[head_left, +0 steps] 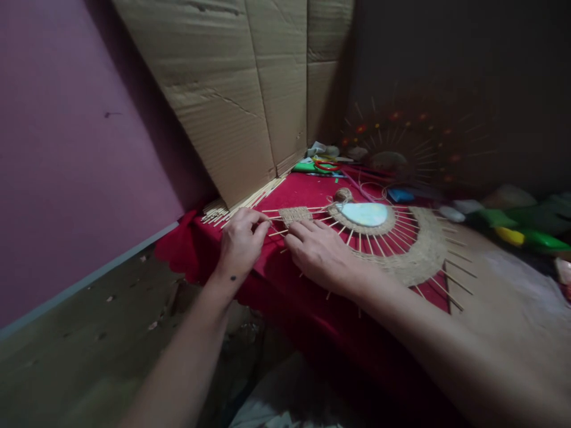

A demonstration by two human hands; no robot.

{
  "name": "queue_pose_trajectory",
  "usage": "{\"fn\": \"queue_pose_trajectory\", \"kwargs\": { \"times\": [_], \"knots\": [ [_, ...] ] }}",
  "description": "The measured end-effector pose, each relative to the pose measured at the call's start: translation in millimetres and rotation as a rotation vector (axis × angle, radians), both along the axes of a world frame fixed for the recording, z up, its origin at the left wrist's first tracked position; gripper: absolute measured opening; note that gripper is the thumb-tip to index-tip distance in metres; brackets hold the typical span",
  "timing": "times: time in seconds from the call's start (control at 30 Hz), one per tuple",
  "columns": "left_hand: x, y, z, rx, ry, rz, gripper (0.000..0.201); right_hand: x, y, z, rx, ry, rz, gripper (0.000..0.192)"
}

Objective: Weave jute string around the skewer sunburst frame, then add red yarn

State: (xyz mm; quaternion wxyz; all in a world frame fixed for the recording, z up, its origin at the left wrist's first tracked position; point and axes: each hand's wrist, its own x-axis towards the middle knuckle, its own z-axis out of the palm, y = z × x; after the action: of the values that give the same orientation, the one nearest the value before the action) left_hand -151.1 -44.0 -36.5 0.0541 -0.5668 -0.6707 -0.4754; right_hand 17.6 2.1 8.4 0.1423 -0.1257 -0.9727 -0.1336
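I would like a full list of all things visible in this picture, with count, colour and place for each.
sunburst piece: one, tan twine rings on pale sticks, pale blue centre, on the red cloth
woven patch: one, tan, on the sticks at the left edge of the piece
twine ball: one, tan, behind the centre
loose sticks: a bundle, pale, by the cardboard
red cloth: one, over the table
cardboard: flattened, brown, against the wall
second sunburst: one, dark, at the back
scissors: one, red handles, far back
green and yellow items: several, right edge, unclear
left hand: pinching a stick
right hand: fingers at the woven patch
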Motion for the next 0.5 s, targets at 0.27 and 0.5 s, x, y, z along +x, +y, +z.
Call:
{"fn": "queue_pose_trajectory", "kwargs": {
  "times": [0.27, 0.5],
  "knots": [
    [0.2, 8.7, 10.2, -0.122, 0.122, -0.157, 0.009, 11.4, -8.9, -3.8, -0.093, -0.056, 0.035, 0.014],
    [4.0, 14.7, 10.5, -0.238, 0.035, -0.226, 0.012, 47.8, -59.4, 39.4, -0.683, 0.107, 0.066, 0.014]
  ]
}}
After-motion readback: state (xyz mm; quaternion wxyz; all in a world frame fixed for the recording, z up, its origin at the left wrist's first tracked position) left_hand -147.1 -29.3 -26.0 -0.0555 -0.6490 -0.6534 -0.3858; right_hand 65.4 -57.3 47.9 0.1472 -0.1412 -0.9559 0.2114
